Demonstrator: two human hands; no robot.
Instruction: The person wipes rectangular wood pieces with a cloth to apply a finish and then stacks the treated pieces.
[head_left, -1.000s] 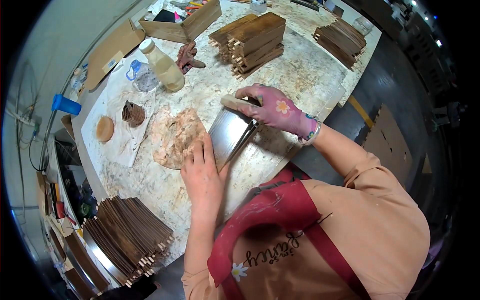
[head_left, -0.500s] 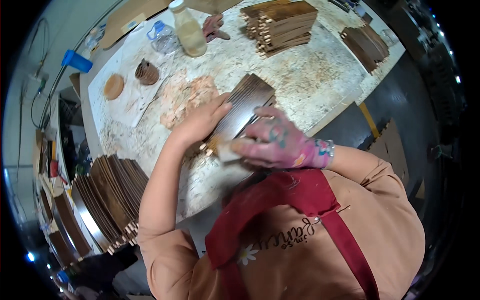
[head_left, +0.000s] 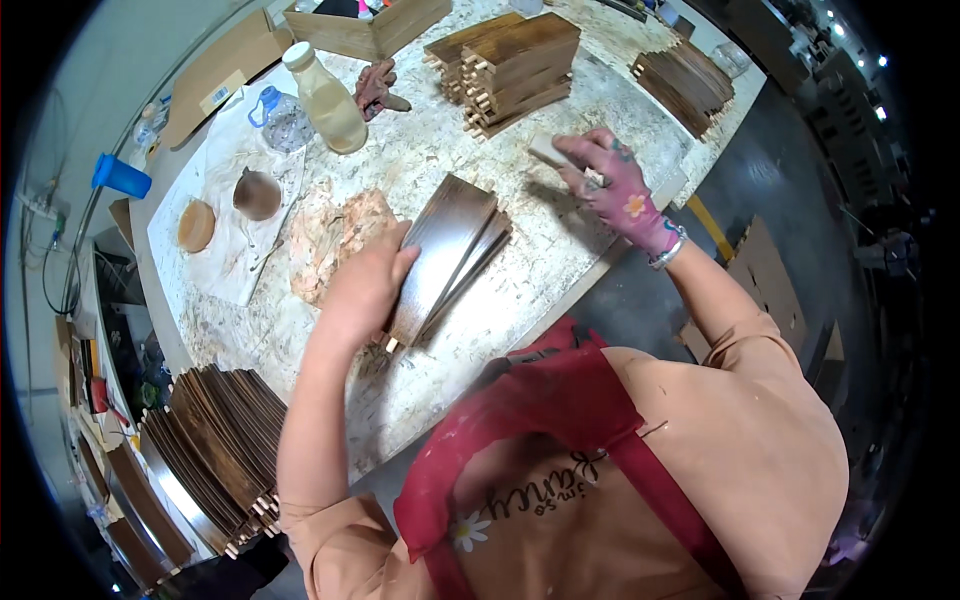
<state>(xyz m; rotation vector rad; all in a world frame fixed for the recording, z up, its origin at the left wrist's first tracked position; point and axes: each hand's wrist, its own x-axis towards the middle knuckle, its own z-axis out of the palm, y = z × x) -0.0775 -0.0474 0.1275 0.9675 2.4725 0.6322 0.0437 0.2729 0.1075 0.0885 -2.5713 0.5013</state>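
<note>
Dark brown wooden boards (head_left: 445, 255) with pale pegs at their ends lie in a small, slightly fanned stack on the worktable. My bare left hand (head_left: 362, 285) grips their left edge, its thumb on the top board and the other fingers partly hidden. To the right, apart from the boards, my right hand (head_left: 618, 185) wears a stained pink glove with a flower pattern. Its fingers are closed on a small pale pad (head_left: 548, 150) just over the tabletop. A crumpled, orange-stained cloth (head_left: 325, 235) lies beside my left hand.
Taller board stacks (head_left: 525, 70) stand at the back, with more boards (head_left: 685, 85) at the far right and a row (head_left: 215, 450) at lower left. A bottle of cloudy liquid (head_left: 330, 105), clear jug (head_left: 283, 122), brown cup (head_left: 257, 195) and round tan piece (head_left: 196, 226) occupy the table's left.
My right hand has left the boards' near end and moved right and away, carrying the pale pad. My left hand stays on the boards. The whole view has shifted slightly.
</note>
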